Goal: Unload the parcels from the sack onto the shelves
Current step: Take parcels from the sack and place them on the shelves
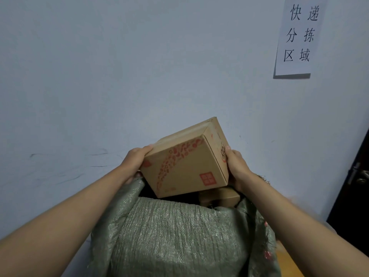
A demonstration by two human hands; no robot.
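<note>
A brown cardboard parcel (185, 162) with red printing hangs tilted just above the mouth of a green woven sack (175, 232). My left hand (133, 162) grips its left side, thumb on the top edge. My right hand (236, 166) grips its right side, thumb on the end face. Inside the sack's opening another brown parcel (221, 197) lies partly hidden below the one I hold. No shelves are in view.
A pale blue wall (139, 76) stands right behind the sack. A white paper sign (299, 37) with black characters hangs at the upper right. A dark door (351, 184) with a handle is at the right edge. An orange-yellow surface (287, 262) shows at the lower right.
</note>
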